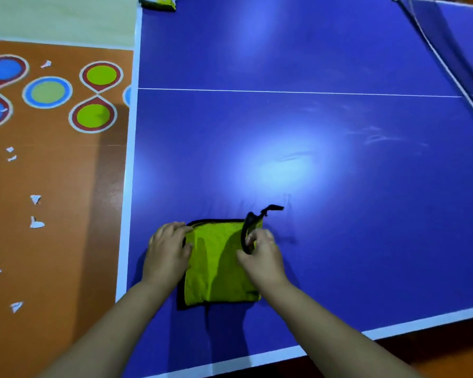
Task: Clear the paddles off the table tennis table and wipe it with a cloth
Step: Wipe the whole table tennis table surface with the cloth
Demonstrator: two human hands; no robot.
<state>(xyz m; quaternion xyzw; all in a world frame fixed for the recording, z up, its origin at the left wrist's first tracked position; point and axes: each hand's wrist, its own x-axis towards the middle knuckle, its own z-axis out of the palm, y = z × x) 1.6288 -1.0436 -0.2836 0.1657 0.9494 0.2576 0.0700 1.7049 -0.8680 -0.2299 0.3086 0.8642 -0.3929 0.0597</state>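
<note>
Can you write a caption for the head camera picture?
Left hand and right hand hold a green cloth on the blue table.

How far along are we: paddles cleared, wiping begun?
No paddles show on the visible part of the table. In hand: the left hand and right hand grip the yellow-green cloth near the close corner. Left: the wiping; streaks mark the surface farther out.

Only two bare arms of the person show, the left forearm (107, 323) and right forearm (328, 323) uncovered along their whole visible length, ending in the bare left hand (167, 253) and right hand (264, 259), both slightly blurred.
</note>
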